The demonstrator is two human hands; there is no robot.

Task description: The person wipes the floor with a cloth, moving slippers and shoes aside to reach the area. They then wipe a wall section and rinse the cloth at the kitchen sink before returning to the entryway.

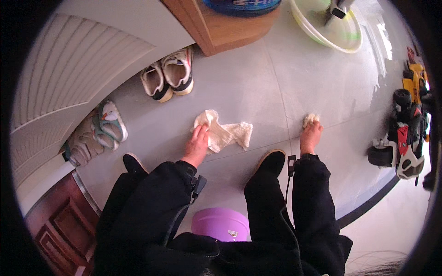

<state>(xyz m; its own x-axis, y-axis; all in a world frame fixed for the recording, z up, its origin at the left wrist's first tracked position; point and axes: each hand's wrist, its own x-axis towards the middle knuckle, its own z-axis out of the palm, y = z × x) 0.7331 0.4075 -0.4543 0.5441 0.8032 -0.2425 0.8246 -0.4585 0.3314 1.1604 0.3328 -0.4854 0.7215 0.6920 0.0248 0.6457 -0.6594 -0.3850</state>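
On the grey tiled floor (238, 86), my left hand (197, 143) grips one end of a cream cloth (224, 134). The rest of that cloth trails crumpled to the right across the tiles. My right hand (311, 135) is closed around a small bunched off-white cloth (311, 119), pressed to the floor beyond my right shoe (274, 162). The fingertips of that hand are partly hidden by the back of the hand.
White sneakers (169, 74) and green-and-white slippers (112, 120) stand along a white louvred cabinet (79, 69). A pale basin (324, 41) sits at the upper right. Toy vehicles (404, 138) line the right side. Between my legs is a purple stool or bucket (219, 222).
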